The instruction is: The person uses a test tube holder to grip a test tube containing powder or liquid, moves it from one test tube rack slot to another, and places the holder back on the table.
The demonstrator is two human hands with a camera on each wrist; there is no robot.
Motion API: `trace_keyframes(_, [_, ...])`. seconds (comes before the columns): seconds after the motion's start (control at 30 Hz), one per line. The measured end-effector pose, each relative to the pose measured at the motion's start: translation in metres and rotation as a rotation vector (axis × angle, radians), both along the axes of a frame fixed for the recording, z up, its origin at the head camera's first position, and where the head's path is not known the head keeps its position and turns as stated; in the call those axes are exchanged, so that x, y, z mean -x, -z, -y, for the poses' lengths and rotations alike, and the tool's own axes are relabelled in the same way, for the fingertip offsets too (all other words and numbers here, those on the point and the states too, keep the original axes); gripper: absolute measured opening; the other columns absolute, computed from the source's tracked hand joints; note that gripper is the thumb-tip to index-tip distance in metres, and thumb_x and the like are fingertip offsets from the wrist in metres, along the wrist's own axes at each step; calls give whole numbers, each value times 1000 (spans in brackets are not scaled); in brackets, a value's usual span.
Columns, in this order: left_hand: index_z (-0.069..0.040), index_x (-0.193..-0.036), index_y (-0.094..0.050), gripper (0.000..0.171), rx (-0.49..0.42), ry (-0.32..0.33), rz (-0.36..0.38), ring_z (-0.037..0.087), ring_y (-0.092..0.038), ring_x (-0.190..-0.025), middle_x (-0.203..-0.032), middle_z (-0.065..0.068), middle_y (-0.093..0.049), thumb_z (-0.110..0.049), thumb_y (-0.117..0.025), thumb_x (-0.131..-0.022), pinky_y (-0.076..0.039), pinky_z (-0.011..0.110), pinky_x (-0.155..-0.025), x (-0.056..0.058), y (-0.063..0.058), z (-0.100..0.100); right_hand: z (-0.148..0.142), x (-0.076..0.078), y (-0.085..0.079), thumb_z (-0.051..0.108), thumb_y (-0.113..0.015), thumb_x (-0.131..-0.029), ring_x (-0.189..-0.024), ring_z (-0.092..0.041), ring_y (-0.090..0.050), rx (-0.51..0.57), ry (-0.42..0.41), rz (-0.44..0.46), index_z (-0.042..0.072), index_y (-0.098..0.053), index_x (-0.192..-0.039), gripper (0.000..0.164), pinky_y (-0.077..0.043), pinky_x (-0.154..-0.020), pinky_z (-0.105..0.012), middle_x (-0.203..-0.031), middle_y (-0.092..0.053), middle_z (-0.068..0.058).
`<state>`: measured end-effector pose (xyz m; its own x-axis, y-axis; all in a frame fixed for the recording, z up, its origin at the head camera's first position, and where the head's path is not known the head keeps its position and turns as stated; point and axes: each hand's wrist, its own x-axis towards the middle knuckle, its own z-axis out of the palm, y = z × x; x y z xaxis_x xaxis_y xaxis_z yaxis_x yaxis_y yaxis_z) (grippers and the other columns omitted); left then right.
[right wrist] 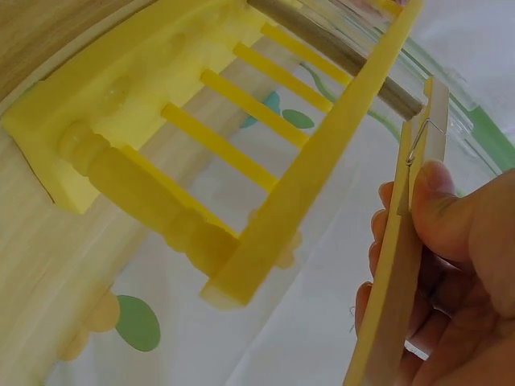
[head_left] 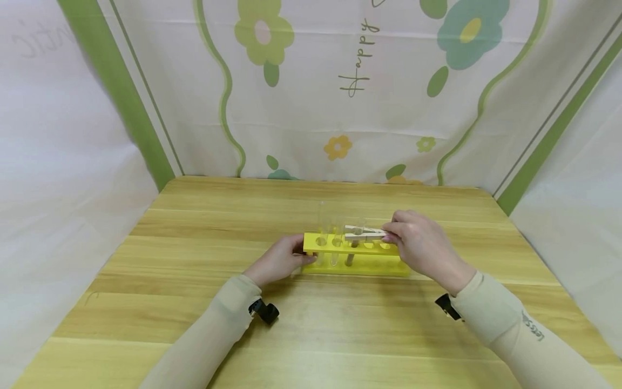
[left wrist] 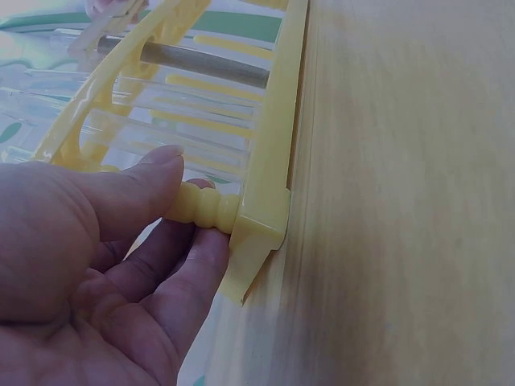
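The dark-filled tube (left wrist: 205, 63) stands in the third hole from the left of the yellow rack (head_left: 379, 266), a wooden clip (right wrist: 400, 241) at its upper part; how firmly it bites, I cannot tell. The right hand (head_left: 420, 243) pinches the clip. The left hand (head_left: 279, 261) grips the rack's left post (left wrist: 201, 205). Two clear tubes (head_left: 322, 229) stand beside, all short of the table's (head_left: 311, 335) far edge. Clipping the tube seems in hand; the next move likely calls for a straight lift, rack steadied.
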<state>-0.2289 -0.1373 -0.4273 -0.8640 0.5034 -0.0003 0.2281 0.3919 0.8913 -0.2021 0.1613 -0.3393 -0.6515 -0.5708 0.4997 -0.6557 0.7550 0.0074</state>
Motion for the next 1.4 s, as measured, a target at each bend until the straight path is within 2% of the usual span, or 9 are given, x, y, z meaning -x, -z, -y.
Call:
trace_keyframes(0.33, [-21, -105, -61, 17, 17, -1, -15, 14, -59, -87, -97, -2, -63, -18, -63, -88, -50, 29, -74, -1, -1, -1, -1, -1, -15, 9, -75, -76, -61, -14, -52, 9, -14, -59, 2, -72, -85, 12, -47, -53, -28, -70, -54, 1])
trace_keyframes(0.63, [-14, -106, -61, 18, 15, 11, -13, 14, -59, -86, -95, -1, -63, -19, -63, -88, -50, 29, -74, -2, -2, -1, -2, -2, -28, 9, -75, -75, -60, -15, -53, 11, -5, -80, 2, -73, -85, 12, -46, -50, -28, -69, -54, 1])
trace_keyframes(0.97, [-16, -106, -61, 18, 16, 5, 12, 14, -59, -88, -96, -3, -63, -21, -63, -88, -50, 30, -74, -2, -2, 1, -4, 1, -50, 8, -75, -74, -64, -20, -53, 46, -32, -152, 1, -72, -84, 13, -47, -56, -34, -73, -57, -3])
trace_keyframes(1.2, [-19, -106, -61, 18, 20, 4, 7, 14, -59, -87, -96, -2, -63, -20, -63, -88, -49, 30, -74, -2, -2, 0, -11, 2, -64, 13, -76, -75, -61, -17, -50, 99, 3, -171, 0, -71, -90, 21, -43, -52, -32, -76, -59, -5])
trace_keyframes(1.4, [-17, -106, -61, 18, 28, 2, 6, 14, -59, -85, -96, -2, -63, -20, -63, -88, -49, 30, -73, -2, -2, 0, -23, 5, -72, 16, -74, -78, -58, -14, -46, 93, 71, -124, 1, -70, -91, 20, -39, -50, -30, -75, -58, -2])
